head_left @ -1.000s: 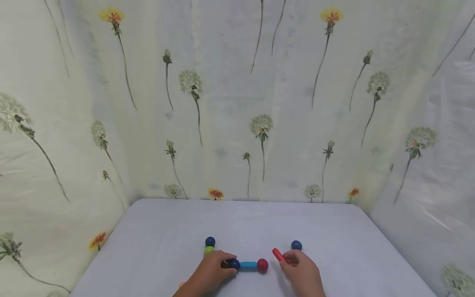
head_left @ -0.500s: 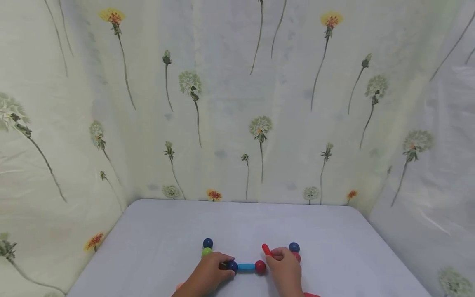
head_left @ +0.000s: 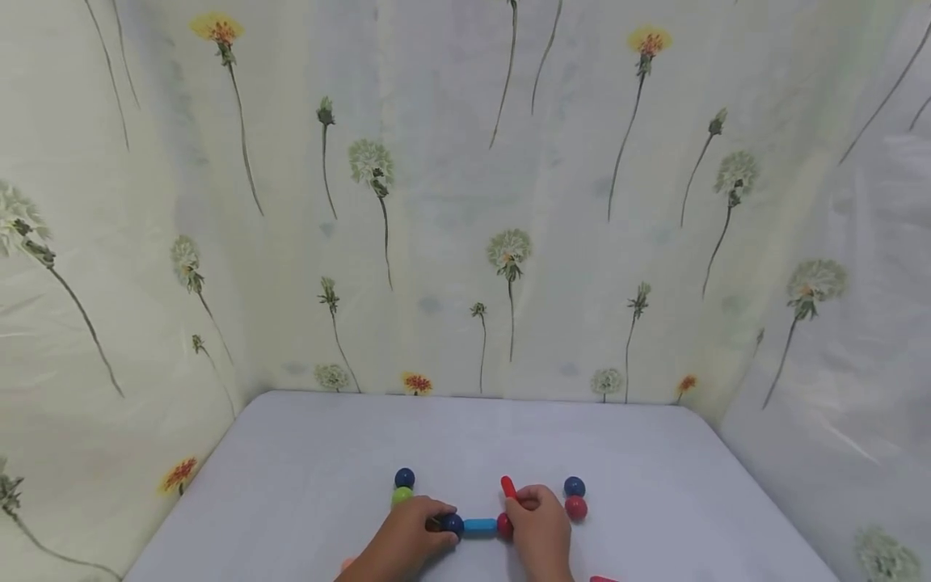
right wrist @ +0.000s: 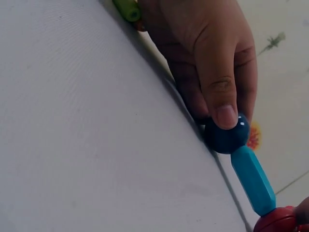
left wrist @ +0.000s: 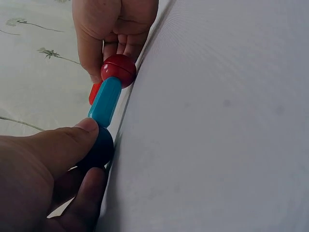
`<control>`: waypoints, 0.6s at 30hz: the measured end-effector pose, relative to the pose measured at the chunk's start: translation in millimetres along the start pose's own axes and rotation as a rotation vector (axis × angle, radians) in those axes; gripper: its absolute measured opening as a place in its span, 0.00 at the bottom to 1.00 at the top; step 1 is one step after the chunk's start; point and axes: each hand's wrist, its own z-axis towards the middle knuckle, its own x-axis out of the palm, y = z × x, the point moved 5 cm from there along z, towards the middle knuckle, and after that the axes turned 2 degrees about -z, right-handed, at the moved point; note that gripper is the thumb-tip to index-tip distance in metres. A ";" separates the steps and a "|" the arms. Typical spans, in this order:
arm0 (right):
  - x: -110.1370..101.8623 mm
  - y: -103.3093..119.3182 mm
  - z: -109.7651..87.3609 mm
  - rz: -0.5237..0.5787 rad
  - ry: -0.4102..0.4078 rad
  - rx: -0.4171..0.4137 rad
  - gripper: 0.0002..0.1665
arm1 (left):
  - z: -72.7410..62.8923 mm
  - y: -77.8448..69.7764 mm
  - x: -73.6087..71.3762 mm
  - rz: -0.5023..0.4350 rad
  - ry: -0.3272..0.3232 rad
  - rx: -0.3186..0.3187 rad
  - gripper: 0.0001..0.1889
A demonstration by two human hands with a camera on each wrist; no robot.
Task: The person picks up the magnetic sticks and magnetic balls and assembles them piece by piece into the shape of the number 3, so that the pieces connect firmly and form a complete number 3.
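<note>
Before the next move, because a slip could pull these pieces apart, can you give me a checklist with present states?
1. Left grip holds the dark blue ball: ok.
2. Right grip pinches the red stick: ok.
3. Light blue stick touches both the dark blue ball and the red ball: ok.
4. Red stick seated in the red ball: cannot tell, fingers hide any join.
5. Red piece at the head view's bottom edge fully visible: not ok, cut off.

Left hand (head_left: 409,535): grips navy ball (head_left: 453,525)
Right hand (head_left: 540,527): pinches red rod (head_left: 508,487), perhaps touching red ball (head_left: 503,526)
Blue rod (head_left: 480,526): between these balls, well off worktop's (head_left: 473,436) far edge
</note>
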 end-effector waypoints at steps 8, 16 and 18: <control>8.6 8.1 -6.4 0.038 0.018 -0.015 0.11 | -1.3 1.2 -6.9 0.037 -0.041 0.023 0.18; 7.8 5.7 -8.4 -0.002 0.006 0.003 0.11 | -0.7 -0.4 -3.4 -0.007 -0.012 0.034 0.17; 6.1 4.1 -8.8 -0.012 0.005 0.004 0.11 | -0.8 -1.0 -0.9 -0.012 -0.006 0.029 0.17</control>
